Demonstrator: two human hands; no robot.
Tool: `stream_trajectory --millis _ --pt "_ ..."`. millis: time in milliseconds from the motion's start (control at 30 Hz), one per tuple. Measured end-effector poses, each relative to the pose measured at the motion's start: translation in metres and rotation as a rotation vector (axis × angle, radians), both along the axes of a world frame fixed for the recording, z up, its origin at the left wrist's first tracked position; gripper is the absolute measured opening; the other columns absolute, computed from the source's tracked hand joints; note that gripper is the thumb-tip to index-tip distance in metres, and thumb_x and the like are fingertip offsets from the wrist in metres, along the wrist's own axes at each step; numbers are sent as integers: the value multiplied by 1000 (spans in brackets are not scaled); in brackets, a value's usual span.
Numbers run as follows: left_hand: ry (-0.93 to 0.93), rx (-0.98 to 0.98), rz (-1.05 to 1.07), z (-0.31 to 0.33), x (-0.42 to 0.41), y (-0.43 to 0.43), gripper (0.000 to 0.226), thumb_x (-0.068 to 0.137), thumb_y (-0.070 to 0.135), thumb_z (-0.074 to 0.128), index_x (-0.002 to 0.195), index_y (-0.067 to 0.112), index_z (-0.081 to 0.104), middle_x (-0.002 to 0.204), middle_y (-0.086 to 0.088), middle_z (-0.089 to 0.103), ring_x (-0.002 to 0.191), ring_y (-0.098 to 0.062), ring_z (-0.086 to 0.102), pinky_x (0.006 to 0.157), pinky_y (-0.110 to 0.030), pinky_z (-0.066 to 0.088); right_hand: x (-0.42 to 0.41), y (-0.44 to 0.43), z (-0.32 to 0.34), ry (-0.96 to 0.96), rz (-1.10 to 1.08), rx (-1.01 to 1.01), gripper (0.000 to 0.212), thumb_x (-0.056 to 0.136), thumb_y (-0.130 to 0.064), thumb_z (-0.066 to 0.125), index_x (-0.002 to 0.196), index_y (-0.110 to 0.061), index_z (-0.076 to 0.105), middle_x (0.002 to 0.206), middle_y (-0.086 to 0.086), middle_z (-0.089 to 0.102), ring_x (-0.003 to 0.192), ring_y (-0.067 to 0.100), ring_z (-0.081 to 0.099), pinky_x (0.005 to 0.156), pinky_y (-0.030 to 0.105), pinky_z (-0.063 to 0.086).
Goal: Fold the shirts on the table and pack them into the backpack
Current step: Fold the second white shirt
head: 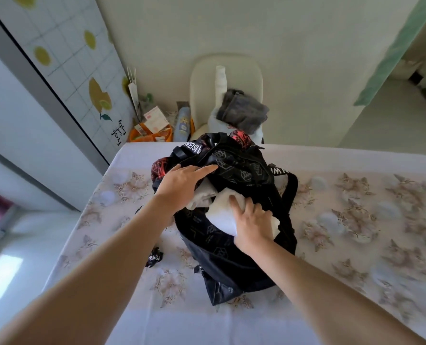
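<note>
Head view, right hand (253, 224) flat — pressing shirt (219, 216)

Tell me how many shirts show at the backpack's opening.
2: a white shirt under the right hand, a cream shirt beside it by the left hand. Others may be hidden inside the backpack.
</note>
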State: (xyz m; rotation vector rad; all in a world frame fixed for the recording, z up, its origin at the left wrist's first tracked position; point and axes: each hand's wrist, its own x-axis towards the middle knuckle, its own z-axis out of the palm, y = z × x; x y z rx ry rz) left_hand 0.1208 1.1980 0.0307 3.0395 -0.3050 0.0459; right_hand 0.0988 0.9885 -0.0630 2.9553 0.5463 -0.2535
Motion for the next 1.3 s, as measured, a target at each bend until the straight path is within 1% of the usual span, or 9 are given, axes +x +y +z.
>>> stream_trajectory --millis 200,267,367,500,600,667,867,1167,1300 --pt "-38 -101 -35 2 2 1 71 84 -5 54 145 29 47 138 -6 54 132 -27 45 111 -45 34 20 11 14 -206 395 86 92 64 -18 80 138 -27 27 111 6 51 84 27 55 76 43 46" --pt "-248 -49 -86 -11 -8 -6 51 81 3 55 129 20 62 140 -10 50 134 -31 41 109 -45 35 22 15 12 -204 542 72 103 64 -21 80 146 -28 18 127 9 46 105 32 53 93 51 42" --pt "-288 -97 -239 -43 -39 -21 40 82 6 43 112 16 67 122 -3 59 116 -23 52 95 -38 46 20 8 -3 -131 574 -98 115 71 -33 74 157 -24 -2 160 14 14 147 37 13 115 65 11" --pt "75 -128 -80 -81 -63 -32 68 84 3 47 150 15 36 150 -5 39 139 -24 36 112 -41 40 9 -9 -11 -152 479 -109 117 75 -50 74 156 -19 -4 163 20 -6 150 41 -1 114 68 8" --pt "231 -75 59 -88 -66 -34 89 89 41 53 158 19 1 165 1 -1 152 -21 -3 122 -41 15 -8 -22 -15 -111 116 223 121 62 -47 86 153 -21 12 160 20 11 142 42 26 96 56 45" --pt "241 -78 103 -90 -65 -36 99 84 52 57 157 22 -3 164 3 -6 152 -21 -8 121 -42 18 -16 -22 -20 -33 -171 542 114 62 -31 86 153 -28 17 153 15 22 128 37 44 75 43 57" --pt "40 -120 285 -105 -78 -32 84 79 42 63 152 18 29 144 -12 46 125 -35 50 102 -47 46 14 -7 -5 202 -80 937 84 83 3 62 144 -44 28 142 -5 36 117 14 51 95 24 47" --pt "22 -1 212 -114 -89 -40 81 85 31 52 158 25 16 147 -11 32 133 -34 33 116 -51 28 11 -9 -17 -69 185 322 90 73 -41 70 151 -20 29 152 19 29 135 37 36 99 49 44" --pt "198 -140 121 -115 -73 -27 84 90 11 41 157 29 -7 163 2 -15 149 -22 -22 122 -52 -1 6 -9 -24 -61 382 287 93 83 -33 62 159 -24 8 164 13 8 146 39 22 106 50 43"
